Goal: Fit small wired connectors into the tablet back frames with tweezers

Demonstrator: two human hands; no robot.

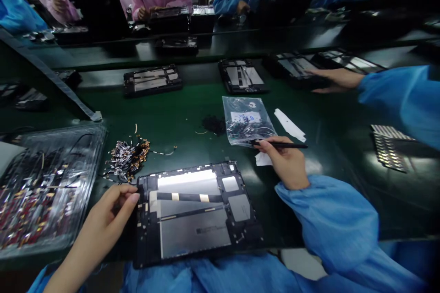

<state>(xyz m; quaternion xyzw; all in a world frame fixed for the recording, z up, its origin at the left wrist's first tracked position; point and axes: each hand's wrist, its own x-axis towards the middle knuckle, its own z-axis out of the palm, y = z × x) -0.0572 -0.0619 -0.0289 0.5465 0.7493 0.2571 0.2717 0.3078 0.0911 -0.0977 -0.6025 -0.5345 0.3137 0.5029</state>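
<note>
Hands were seen at a dark green workbench, over an opened tablet chassis (195,213) that lay flat at the near edge, its inner plates and a black ribbon strip with two gold patches exposed. The left hand (113,208) was curled against the chassis's upper left corner, fingertips pinched together there — whether a small part was held between them could not be told. The right hand (287,162) was closed around a thin black stylus-like tool (280,145), held level just beyond the chassis, its tip resting on a clear plastic bag (245,121) of small parts. A heap of little flex cables (127,158) lay just beside the left hand, and a clear tray (48,183) of more parts further left. A white paper strip (290,124) lay near the bag.

The step in hand was judged to be a fitting of a small part at that corner (the chassis steadied meanwhile); the next move would call for the tool to be brought across to it. Further chassis lay beyond — a co-worker's hand (335,78) rested on one.
</note>
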